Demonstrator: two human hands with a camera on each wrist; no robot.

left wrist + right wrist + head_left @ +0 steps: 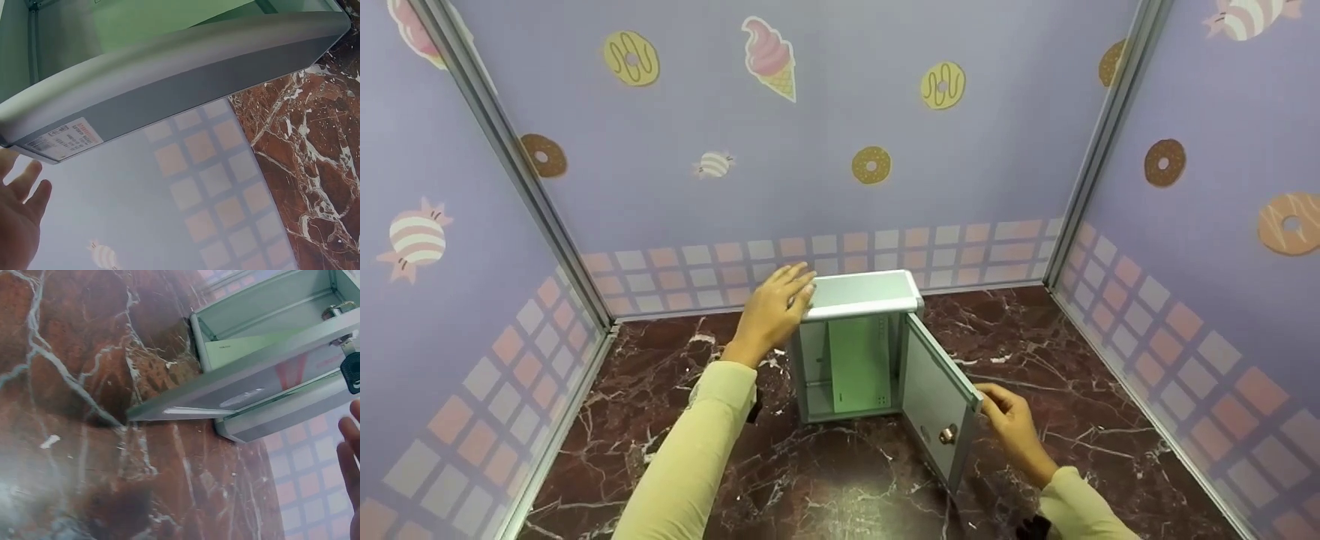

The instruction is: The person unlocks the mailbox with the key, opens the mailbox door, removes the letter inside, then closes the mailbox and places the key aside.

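Cabinet, one, stands at six o'clock in the head view, single door swung toward five; left hand rests straight-fingered on its ten-o'clock corner, right hand at the door's edge, whether gripping I cannot tell. One marbled tabletop, three lilac walls. Left wrist: one label, nine o'clock. Right wrist: one key, three o'clock.

Smooth metal cabinet, glossy marbled surface

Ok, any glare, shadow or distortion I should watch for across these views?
Head: glare on the marble surface in front of the cabinet; left wrist: the cabinet's long edge looks bowed, the label print too soft to read; right wrist: hazy, bright glare at lower left, a dark shadow patch beside it.
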